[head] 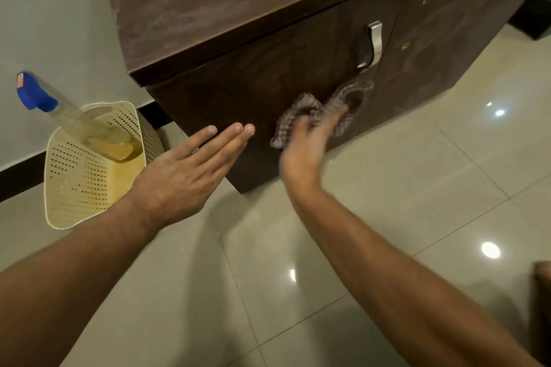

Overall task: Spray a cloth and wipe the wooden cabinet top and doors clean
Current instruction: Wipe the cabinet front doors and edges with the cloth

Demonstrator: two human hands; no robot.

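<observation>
A dark brown wooden cabinet [268,74] fills the upper middle, its top showing pale smears. My right hand [307,149] presses a checked cloth [325,110] flat against the left door, below a silver handle [374,43]; hand and cloth are blurred by motion. My left hand [185,176] hovers flat with its fingers straight and empty, fingertips close to the lower left part of the same door. A clear spray bottle [74,116] with a blue trigger head leans in a cream perforated basket [77,188] on the floor, left of the cabinet.
Glossy beige floor tiles [387,217] spread in front of the cabinet, with ceiling lights reflected. A pale wall with a black skirting strip runs behind the basket. A second cabinet door [441,39] lies to the right. A foot shows at the right edge [542,271].
</observation>
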